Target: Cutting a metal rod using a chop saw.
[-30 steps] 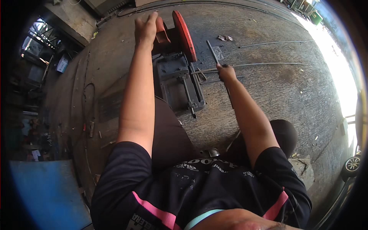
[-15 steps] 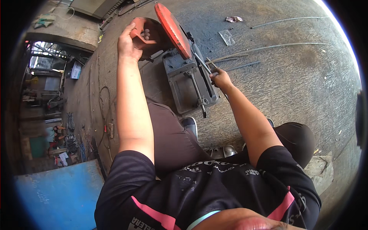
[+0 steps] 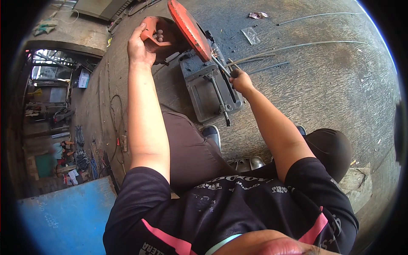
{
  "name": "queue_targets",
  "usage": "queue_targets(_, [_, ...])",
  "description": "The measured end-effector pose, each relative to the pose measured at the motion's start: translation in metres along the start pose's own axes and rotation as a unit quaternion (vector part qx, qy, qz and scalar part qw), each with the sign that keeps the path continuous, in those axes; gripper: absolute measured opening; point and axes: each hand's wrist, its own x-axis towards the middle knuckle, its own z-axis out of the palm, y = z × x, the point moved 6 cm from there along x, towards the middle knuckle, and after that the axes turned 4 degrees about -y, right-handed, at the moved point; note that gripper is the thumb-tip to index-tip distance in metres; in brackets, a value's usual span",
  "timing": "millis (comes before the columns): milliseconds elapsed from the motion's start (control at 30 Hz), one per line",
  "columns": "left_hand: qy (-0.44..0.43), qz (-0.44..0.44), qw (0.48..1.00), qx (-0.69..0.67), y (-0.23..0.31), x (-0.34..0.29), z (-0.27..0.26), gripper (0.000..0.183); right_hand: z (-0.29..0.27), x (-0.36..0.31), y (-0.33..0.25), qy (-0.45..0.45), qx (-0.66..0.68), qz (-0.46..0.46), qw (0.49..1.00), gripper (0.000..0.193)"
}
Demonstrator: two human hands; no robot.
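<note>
My left hand point(image 3: 140, 49) is wrapped round the orange handle point(image 3: 154, 37) of a chop saw. The saw's red-orange wheel guard point(image 3: 189, 29) tilts over its dark grey base point(image 3: 207, 95), which rests on the floor in front of me. With closed fingers my right hand point(image 3: 241, 80) grips a metal rod point(image 3: 220, 66) to the right of the base, and the rod's far end reaches in under the guard. A few small sparks point(image 3: 215, 54) show at that end. The cutting wheel itself is mostly hidden behind the guard.
Long thin rods point(image 3: 297, 53) and a short bluish rod point(image 3: 270, 68) lie on the floor to the right. Beyond the saw are a clear plastic wrapper point(image 3: 250, 36) and dark dust. A blue panel point(image 3: 68, 216) stands at lower left, a cable point(image 3: 112, 110) left of my arm.
My right hand has shifted slightly up and left with the rod. Sparks now show by the rod's end; the guard and handle sit a little higher in the picture.
</note>
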Motion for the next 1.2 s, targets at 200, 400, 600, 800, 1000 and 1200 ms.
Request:
queue_targets(200, [-0.002,-0.007,1.0,-0.015,0.0,0.0,0.001,0.044,-0.002,-0.011,-0.016,-0.062,-0.003,0.011,0.998,0.022])
queue_targets(400, [0.008,-0.016,1.0,-0.016,0.001,-0.001,0.002,0.042,-0.001,-0.022,-0.027,-0.144,0.097,0.052,0.983,0.014])
queue_targets(600, [0.006,-0.019,1.0,-0.014,0.002,-0.001,0.003,0.043,-0.001,-0.024,-0.025,-0.205,0.137,0.044,0.968,0.013])
queue_targets(800, [0.011,-0.015,1.0,-0.007,0.003,-0.003,0.003,0.044,0.01,-0.023,-0.014,-0.251,0.268,0.092,0.926,0.015])
queue_targets(1000, [0.024,-0.014,1.0,-0.005,0.002,-0.008,0.011,0.044,-0.007,-0.003,-0.007,-0.109,0.119,0.054,0.985,0.017])
queue_targets(1200, [0.022,-0.005,1.0,0.008,0.005,-0.005,0.001,0.049,-0.01,-0.003,-0.017,-0.043,0.003,0.047,0.998,0.022])
